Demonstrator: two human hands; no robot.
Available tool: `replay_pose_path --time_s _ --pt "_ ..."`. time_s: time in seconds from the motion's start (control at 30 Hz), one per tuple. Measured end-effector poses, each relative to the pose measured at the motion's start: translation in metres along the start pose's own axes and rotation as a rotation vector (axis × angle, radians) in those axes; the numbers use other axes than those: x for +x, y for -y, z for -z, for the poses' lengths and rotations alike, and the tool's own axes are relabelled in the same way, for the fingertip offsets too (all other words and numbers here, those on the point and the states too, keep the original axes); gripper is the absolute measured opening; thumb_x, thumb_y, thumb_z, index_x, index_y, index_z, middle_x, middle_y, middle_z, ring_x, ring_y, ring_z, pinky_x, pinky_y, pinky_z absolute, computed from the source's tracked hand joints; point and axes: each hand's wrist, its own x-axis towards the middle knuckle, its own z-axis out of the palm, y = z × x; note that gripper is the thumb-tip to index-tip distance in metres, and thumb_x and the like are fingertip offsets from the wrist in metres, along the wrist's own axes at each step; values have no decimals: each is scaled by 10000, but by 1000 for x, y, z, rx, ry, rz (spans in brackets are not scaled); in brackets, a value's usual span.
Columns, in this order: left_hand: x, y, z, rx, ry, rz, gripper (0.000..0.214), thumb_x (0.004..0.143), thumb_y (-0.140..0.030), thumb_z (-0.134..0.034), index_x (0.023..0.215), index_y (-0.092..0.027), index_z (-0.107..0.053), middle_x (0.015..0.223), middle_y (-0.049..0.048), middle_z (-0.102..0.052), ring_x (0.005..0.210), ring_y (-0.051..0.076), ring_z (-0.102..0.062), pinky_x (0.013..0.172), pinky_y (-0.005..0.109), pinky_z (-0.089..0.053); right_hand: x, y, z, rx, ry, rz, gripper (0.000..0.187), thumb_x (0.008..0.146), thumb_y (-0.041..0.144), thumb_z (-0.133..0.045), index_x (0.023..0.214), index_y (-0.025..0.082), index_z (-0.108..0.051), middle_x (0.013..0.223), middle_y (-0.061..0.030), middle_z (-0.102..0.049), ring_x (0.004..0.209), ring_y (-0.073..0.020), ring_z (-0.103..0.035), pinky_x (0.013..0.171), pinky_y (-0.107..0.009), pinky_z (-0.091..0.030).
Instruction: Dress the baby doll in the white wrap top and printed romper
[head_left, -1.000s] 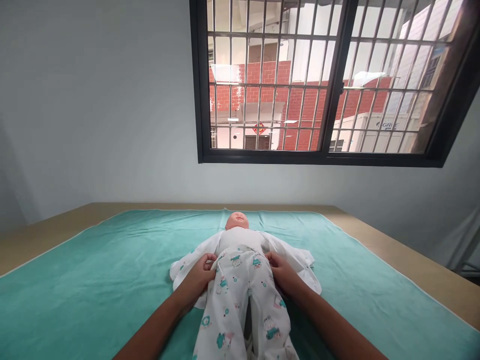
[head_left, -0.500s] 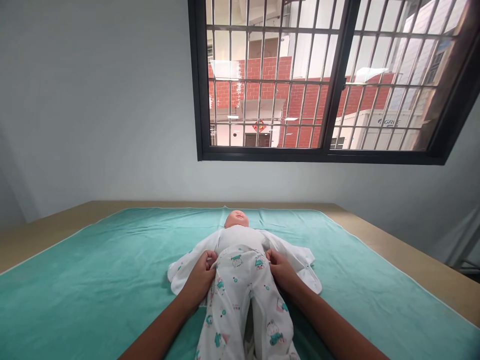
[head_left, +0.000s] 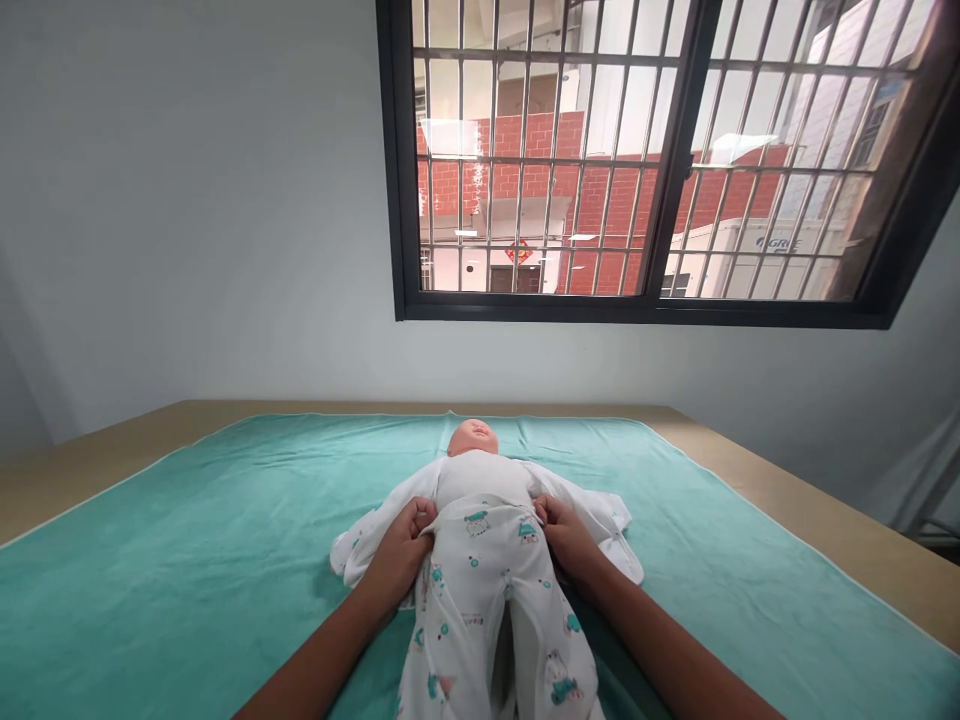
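Observation:
A baby doll (head_left: 473, 437) lies on its back, its head toward the wall. White baby pants (head_left: 480, 575) with a teal and pink animal print cover its lower body, the legs running toward me. Its upper body is in white, with a white jacket (head_left: 589, 510) spread out on both sides. My left hand (head_left: 407, 540) is closed on the pants' waist at the left side. On the right side, my right hand (head_left: 561, 530) pinches the same waistband. The fingertips of both hands are partly hidden in the cloth.
A teal sheet (head_left: 225, 540) lies under the doll on a wooden-coloured table (head_left: 825, 510). Behind it stands a grey wall (head_left: 225, 250) with a black-framed, barred window (head_left: 525, 308). Part of a metal frame (head_left: 926, 480) shows at the far right.
The pants have shifted slightly to the right, and the printed figures on them have moved with the cloth. Both hands keep their grip at nearly the same place.

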Motion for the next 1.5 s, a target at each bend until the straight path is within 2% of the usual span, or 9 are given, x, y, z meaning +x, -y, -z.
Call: replay_pose_path --time_s 0.2,0.43,0.57,0.8,0.93,1.07,1.27,1.37,1.5 --pt "-4 -5 -5 -89 -22 16 172 734 -169 -613 789 -209 -455 716 -73 -460 633 88 -404 563 188 -337 -1 6 -5 260 26 -87 365 583 68 -667 635 217 -338 576 71 -449 527 -81 -324 485 -229 -233" --pt "-1 -2 -4 -228 -5 102 228 659 -200 -664 857 -179 -552 739 -34 -560 664 127 -513 590 229 -399 -2 3 -1 181 -11 -119 274 688 252 -749 738 216 -482 637 52 -515 557 -100 -406 509 -236 -288" --pt "1 -8 0 -274 0 144 222 750 -358 -628 846 -164 -577 745 -12 -583 698 141 -518 666 258 -423 -3 8 5 187 14 -166 228 696 245 -733 802 216 -533 650 55 -522 574 -101 -435 524 -233 -307" --pt "1 -15 6 167 34 79 339 799 -496 -635 827 -163 -581 737 -26 -525 683 118 -442 624 233 -346 -5 29 8 -182 -29 24 210 786 396 -670 801 201 -593 800 2 -595 748 -157 -520 671 -280 -418" --pt "1 -24 11 356 162 -40 275 794 -437 -667 822 -180 -571 780 -20 -509 744 132 -456 684 244 -359 -5 44 2 -423 -7 186 181 837 392 -617 856 212 -618 996 -35 -624 958 -199 -558 827 -313 -458" --pt "2 -33 14 474 194 -89 246 776 -381 -687 767 -188 -535 964 25 -528 829 154 -486 737 257 -393 -7 54 -6 -543 71 215 145 855 357 -591 932 239 -626 1113 -31 -635 1032 -198 -570 879 -320 -456" --pt "4 -56 13 514 259 -18 244 786 -419 -662 751 -201 -558 1362 47 -426 1242 253 -422 1002 323 -376 3 55 -13 -760 -17 282 219 896 373 -485 821 217 -619 893 -19 -644 857 -185 -559 769 -306 -419" --pt "6 -75 13 537 366 74 248 828 -454 -595 775 -212 -586 1416 31 -392 1263 257 -424 1016 346 -384 18 58 -10 -789 -28 173 258 885 393 -466 743 207 -575 747 4 -599 739 -170 -506 695 -295 -376" --pt "13 -89 12 610 426 58 201 808 -417 -622 764 -222 -605 1400 28 -435 1285 267 -412 1021 352 -386 41 57 -6 -707 17 55 289 846 436 -480 684 203 -535 665 27 -524 665 -150 -446 621 -272 -336"
